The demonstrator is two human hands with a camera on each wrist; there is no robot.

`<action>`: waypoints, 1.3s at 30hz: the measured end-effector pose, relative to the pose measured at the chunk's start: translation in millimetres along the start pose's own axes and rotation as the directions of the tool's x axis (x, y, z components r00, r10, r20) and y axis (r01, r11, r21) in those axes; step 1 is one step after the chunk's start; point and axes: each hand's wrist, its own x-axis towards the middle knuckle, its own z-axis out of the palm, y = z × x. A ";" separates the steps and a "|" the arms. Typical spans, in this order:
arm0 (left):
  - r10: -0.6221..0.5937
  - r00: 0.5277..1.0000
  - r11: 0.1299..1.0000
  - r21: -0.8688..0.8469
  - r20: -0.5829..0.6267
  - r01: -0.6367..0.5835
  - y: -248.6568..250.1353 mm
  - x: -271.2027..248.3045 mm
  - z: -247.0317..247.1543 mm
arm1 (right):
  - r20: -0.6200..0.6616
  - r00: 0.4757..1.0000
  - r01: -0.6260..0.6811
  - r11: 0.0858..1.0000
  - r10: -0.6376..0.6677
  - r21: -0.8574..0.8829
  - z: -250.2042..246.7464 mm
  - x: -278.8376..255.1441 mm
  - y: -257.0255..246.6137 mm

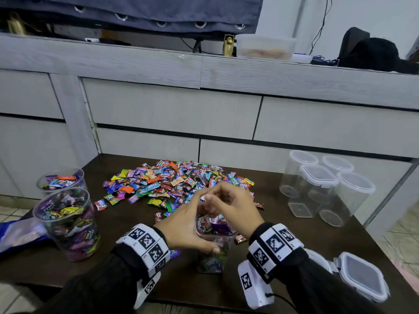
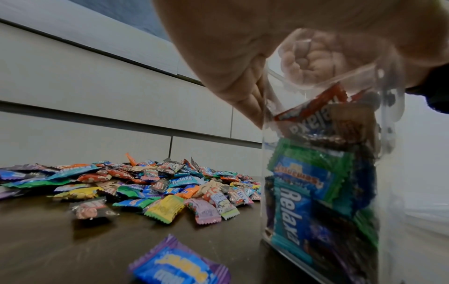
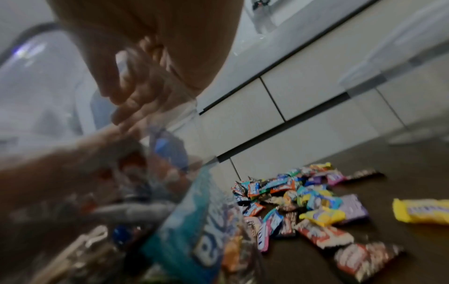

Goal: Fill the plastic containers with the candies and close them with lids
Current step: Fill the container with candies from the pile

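Sleeved wrists frame a candy-filled jar (image 1: 212, 250) at the near edge of a dark table (image 1: 127, 225). Left to right: two full tubs (image 1: 68, 223); left hand (image 1: 188, 227), fingers curled round the jar's side; candy pile (image 1: 172, 180) behind; right hand (image 1: 235, 209) over the jar mouth, fingers bunched, its contents indiscernible; empty lidded jars (image 1: 326, 186); a loose lid (image 1: 360, 275). Grey drawers (image 1: 172, 109) line the back wall.

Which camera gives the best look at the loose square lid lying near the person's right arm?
The head view: the loose lid lies flat at the table's front right corner, its whole outline visible beside the right sleeve. Neither wrist view shows it; the left looks at the candy-filled container, and the right is blurred, facing the candy pile.
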 end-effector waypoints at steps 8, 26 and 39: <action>-0.140 0.986 0.947 -0.303 -0.093 0.106 -21.8 -16.0 5.1 | -0.307 0.933 -0.241 0.959 0.186 -0.150 -45.8 -11.3 35.1; -0.661 0.748 0.431 0.784 -0.062 0.446 -108.2 -1.3 4.8 | -0.146 0.856 -0.352 0.353 0.496 -0.867 1.7 -19.4 150.0; -0.527 0.850 0.498 0.819 0.025 0.284 -139.6 74.8 0.1 | 0.210 0.773 -0.088 0.429 0.599 -0.899 14.0 55.3 165.7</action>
